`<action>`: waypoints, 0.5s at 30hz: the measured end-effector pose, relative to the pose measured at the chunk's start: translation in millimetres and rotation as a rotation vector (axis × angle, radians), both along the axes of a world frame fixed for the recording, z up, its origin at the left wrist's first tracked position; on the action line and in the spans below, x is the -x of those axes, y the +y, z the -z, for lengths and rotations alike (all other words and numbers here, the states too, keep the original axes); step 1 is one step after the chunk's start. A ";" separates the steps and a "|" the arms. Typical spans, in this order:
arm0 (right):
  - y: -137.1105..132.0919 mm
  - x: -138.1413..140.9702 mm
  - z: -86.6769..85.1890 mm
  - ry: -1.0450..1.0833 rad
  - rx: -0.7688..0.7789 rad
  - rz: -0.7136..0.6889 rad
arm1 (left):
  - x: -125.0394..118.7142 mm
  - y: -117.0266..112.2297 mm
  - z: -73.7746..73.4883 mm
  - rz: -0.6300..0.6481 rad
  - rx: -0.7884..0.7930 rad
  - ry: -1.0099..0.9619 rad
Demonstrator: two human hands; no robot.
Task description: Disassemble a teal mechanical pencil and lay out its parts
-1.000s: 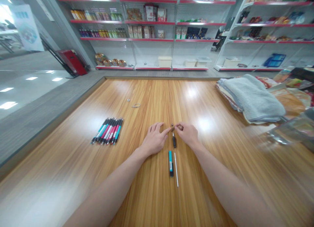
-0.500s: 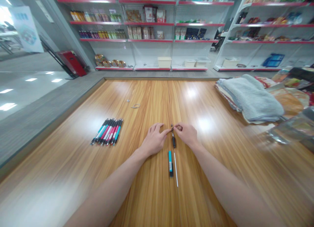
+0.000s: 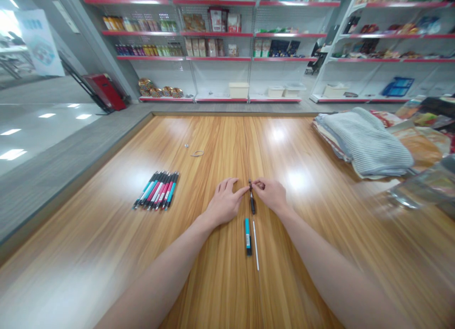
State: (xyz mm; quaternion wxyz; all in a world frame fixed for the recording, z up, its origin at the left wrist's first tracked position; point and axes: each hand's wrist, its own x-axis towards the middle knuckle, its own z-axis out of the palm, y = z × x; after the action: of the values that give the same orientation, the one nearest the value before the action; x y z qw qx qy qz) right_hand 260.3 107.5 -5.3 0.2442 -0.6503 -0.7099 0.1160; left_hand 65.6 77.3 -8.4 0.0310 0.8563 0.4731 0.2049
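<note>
On the wooden table (image 3: 302,253), my left hand (image 3: 227,201) lies with its fingers apart and its thumb reaching the small dark pen part (image 3: 250,184). My right hand (image 3: 270,194) is closed in a pinch at that part's other side; the fingertips partly hide it. Just below, a black pen grip section (image 3: 252,204) lies lengthwise. Nearer to me are a turquoise pen barrel (image 3: 248,236) with a black end and, to its right, a thin white refill (image 3: 256,246). None of these lower pieces is touched by a hand.
Several pens (image 3: 156,191) lie side by side at the left. Beyond them are a small ring (image 3: 197,153) and a tiny metallic piece (image 3: 186,145). Folded grey cloth (image 3: 369,144) and a clear container (image 3: 423,184) occupy the right side. Stocked shelves (image 3: 216,59) stand behind the table.
Almost nothing differs. The view has shifted very slightly, and both hands stay at the small dark part.
</note>
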 end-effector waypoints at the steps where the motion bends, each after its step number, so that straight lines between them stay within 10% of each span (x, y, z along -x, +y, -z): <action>1: 0.0 0.1 -0.1 -0.002 0.002 0.003 | -0.1 0.0 -0.1 0.001 0.001 -0.003; 15: -1.5 -0.2 -0.4 0.043 -0.018 -0.039 | 0.3 0.2 -0.6 0.016 -0.006 0.020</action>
State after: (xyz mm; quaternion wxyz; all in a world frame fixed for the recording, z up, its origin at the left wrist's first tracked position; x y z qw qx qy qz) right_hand 260.5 106.0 -4.8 0.2630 -0.6315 -0.7180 0.1284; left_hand 65.3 77.4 -7.8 0.0255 0.8621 0.4660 0.1975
